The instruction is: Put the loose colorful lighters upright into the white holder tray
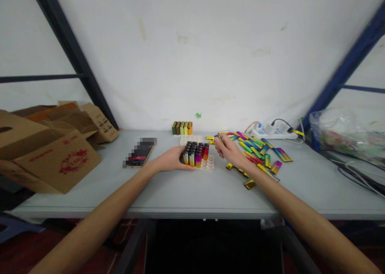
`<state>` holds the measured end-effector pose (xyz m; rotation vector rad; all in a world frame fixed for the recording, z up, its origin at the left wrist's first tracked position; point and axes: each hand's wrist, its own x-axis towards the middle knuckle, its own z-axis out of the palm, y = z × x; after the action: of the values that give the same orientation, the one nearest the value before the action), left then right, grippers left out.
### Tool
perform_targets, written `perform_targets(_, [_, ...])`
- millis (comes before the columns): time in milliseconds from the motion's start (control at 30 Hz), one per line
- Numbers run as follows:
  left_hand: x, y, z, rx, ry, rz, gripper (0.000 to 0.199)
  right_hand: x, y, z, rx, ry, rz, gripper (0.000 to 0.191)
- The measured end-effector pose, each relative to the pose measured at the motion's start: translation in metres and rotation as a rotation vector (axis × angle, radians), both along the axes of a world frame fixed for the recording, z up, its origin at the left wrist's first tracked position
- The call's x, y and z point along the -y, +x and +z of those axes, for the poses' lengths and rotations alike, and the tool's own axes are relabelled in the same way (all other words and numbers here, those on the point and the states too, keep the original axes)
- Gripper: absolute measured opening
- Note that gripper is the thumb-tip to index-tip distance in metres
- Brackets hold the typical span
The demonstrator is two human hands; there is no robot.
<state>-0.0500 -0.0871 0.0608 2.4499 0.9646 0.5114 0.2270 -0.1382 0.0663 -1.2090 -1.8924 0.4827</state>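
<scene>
My left hand [174, 158] curls round the left side of a white tray [207, 164] with round holes, its thumb along the front edge. Lighters [191, 158] with black tops stand upright in the tray's left part; white, purple and red bodies show. To the right of the tray, my right hand [227, 148] is closed in a pinch on a lighter [217, 137], mostly hidden by the fingers. Many loose shiny lighters [255, 150] in several colours lie beside and beyond that hand, and a few gold ones [250, 184] lie nearer the front.
Behind the tray are another white holed tray [191, 139] and an upright block of lighters [182, 128] against the wall. A phone [140, 153] lies on the left, near cardboard boxes [60, 154]. A power strip [270, 131] and a plastic bag [345, 133] are at right.
</scene>
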Motion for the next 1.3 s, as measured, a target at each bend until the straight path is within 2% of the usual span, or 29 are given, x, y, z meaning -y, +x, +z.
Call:
perform_targets(67, [0.0,0.0,0.0,0.007,0.005,-0.006,0.087,0.002,0.0,0.003,0.052,0.076,0.019,0.04])
perform_targets(200, [0.0,0.0,0.0,0.008,-0.001,-0.013,0.087,0.006,-0.001,0.01,0.211,0.256,-0.028,0.045])
perform_targets(300, [0.0,0.0,0.0,0.014,-0.009,-0.009,0.086,0.01,-0.002,0.013,0.233,0.192,-0.032,0.047])
perform_targets(400, [0.0,0.0,0.0,0.014,-0.008,-0.012,0.087,0.012,-0.004,0.014,0.22,0.115,0.037,0.046])
perform_targets(533, [0.001,0.0,0.0,0.009,-0.011,-0.011,0.087,0.009,-0.005,0.007,0.232,0.055,0.102,0.045])
perform_targets(733, [0.0,0.0,0.0,0.014,0.006,-0.013,0.088,-0.001,-0.004,-0.005,0.359,0.11,0.153,0.044])
perform_targets(833, [0.0,-0.001,0.0,0.013,0.011,-0.02,0.088,-0.003,-0.006,-0.004,0.427,0.155,0.189,0.044])
perform_targets(933, [-0.001,-0.001,-0.001,-0.001,0.005,-0.016,0.087,-0.002,-0.005,0.003,0.463,0.12,0.171,0.043])
perform_targets(1033, [-0.001,-0.001,-0.001,-0.004,0.001,-0.02,0.087,-0.001,0.01,0.014,0.457,0.031,0.144,0.044])
perform_targets(1133, [-0.002,-0.001,-0.002,0.0,0.012,-0.008,0.086,-0.001,0.039,0.023,0.468,-0.037,0.188,0.042])
perform_targets(1300, [-0.001,-0.001,-0.001,-0.026,0.017,0.007,0.087,-0.002,0.077,0.025,0.554,-0.239,0.279,0.046])
